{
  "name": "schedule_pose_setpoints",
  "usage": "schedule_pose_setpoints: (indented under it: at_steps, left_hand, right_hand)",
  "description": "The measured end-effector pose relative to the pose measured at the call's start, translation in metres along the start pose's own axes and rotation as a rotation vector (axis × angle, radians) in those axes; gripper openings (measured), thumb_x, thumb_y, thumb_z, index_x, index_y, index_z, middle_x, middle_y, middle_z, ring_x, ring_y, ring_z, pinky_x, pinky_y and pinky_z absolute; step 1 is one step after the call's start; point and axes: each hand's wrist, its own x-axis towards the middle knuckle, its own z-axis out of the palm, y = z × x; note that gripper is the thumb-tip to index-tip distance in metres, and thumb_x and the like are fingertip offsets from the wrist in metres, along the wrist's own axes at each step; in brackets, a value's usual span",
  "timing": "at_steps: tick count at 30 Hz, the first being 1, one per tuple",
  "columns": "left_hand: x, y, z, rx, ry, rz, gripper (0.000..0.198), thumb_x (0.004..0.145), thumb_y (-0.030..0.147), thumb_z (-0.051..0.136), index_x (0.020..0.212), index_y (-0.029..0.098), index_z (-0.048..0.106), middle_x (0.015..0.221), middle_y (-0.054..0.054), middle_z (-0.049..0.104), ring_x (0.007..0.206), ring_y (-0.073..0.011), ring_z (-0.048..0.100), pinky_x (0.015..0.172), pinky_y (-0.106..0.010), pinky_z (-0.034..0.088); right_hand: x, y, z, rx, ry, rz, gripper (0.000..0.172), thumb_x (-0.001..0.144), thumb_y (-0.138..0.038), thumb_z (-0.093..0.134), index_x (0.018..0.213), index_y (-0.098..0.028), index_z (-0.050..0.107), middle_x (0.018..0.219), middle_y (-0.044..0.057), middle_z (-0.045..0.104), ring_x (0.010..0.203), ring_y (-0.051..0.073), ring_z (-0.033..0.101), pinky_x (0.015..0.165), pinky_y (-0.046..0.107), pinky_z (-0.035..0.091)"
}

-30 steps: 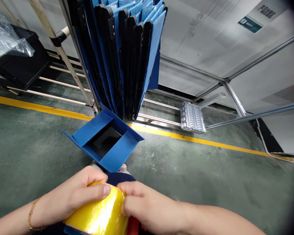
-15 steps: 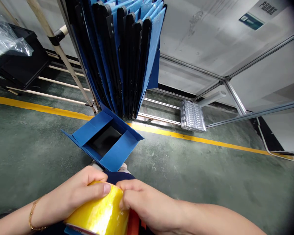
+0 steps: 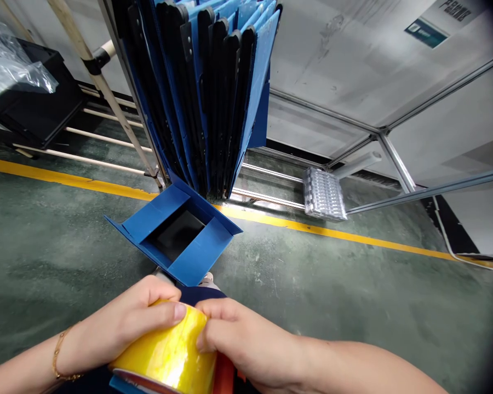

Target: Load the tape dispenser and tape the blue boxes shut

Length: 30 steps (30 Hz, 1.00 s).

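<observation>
A big roll of yellow tape [image 3: 168,353] sits at the bottom centre, close to my body. My left hand [image 3: 123,323] wraps over its top from the left, thumb pressed on the surface. My right hand [image 3: 238,339] is closed against the roll's right side, fingertips pinching at the tape surface next to my left thumb. A red part [image 3: 225,377], perhaps a dispenser, shows just under my right hand. Beyond my hands an open blue corrugated box [image 3: 176,235] stands on the floor with its flaps spread and a dark inside.
A rack of folded blue and black corrugated panels [image 3: 213,98] stands behind the box. A clear plastic tray stack [image 3: 324,194] leans on a metal frame [image 3: 390,158] to the right. A black crate [image 3: 33,109] sits far left. A yellow line [image 3: 353,238] crosses the green floor.
My hands and the roll have barely shifted; the right fingertips have crept slightly left along the tape surface. The view has tipped a little.
</observation>
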Motion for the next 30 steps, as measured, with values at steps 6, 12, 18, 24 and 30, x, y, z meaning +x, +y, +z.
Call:
schedule_pose_setpoints:
  at_steps: [6,12,18,24,30]
  left_hand:
    - [0.001,0.002,0.0,0.022,-0.003,-0.006,0.042,0.064,0.052,0.044,0.05,0.017,0.027,0.05,0.005,0.024,0.046,-0.0072,0.025,0.041,-0.02,0.018]
    - [0.0,-0.003,-0.001,0.038,0.022,0.041,0.039,0.066,0.049,0.043,0.05,0.016,0.03,0.051,0.004,0.027,0.047,-0.0075,0.027,0.041,-0.019,0.02]
    - [0.0,-0.006,0.0,-0.022,0.001,0.023,0.038,0.066,0.048,0.045,0.05,0.016,0.033,0.049,0.004,0.026,0.044,-0.0069,0.027,0.039,-0.018,0.019]
    - [0.001,-0.007,0.002,-0.084,0.008,-0.018,0.037,0.064,0.049,0.047,0.052,0.016,0.033,0.049,0.004,0.028,0.045,-0.0074,0.028,0.04,-0.019,0.02]
    - [0.0,-0.004,0.004,-0.095,0.097,-0.073,0.037,0.058,0.052,0.047,0.05,0.017,0.037,0.051,0.002,0.036,0.05,-0.0109,0.034,0.044,-0.02,0.028]
  right_hand:
    - [-0.001,-0.001,0.0,-0.028,-0.015,0.006,0.004,0.051,-0.017,0.038,0.055,-0.016,0.038,0.049,-0.006,0.032,0.045,0.004,0.027,0.045,0.019,0.019]
    - [0.0,0.004,-0.003,0.044,0.019,-0.002,0.013,0.044,-0.013,0.037,0.055,-0.015,0.043,0.05,-0.005,0.035,0.048,0.006,0.031,0.049,0.02,0.024]
    - [0.002,0.004,-0.001,0.06,0.022,-0.014,0.006,0.048,-0.016,0.042,0.053,-0.015,0.041,0.052,-0.004,0.032,0.052,0.007,0.031,0.053,0.022,0.027]
    - [0.001,0.007,-0.003,0.007,0.001,-0.026,0.016,0.047,-0.01,0.033,0.058,-0.014,0.044,0.052,-0.004,0.036,0.047,0.005,0.03,0.047,0.02,0.023]
    - [-0.016,0.003,-0.03,-0.868,0.136,-0.809,0.031,0.069,-0.016,0.051,0.1,-0.015,0.046,0.096,0.007,0.049,0.087,0.014,0.042,0.077,0.03,0.034]
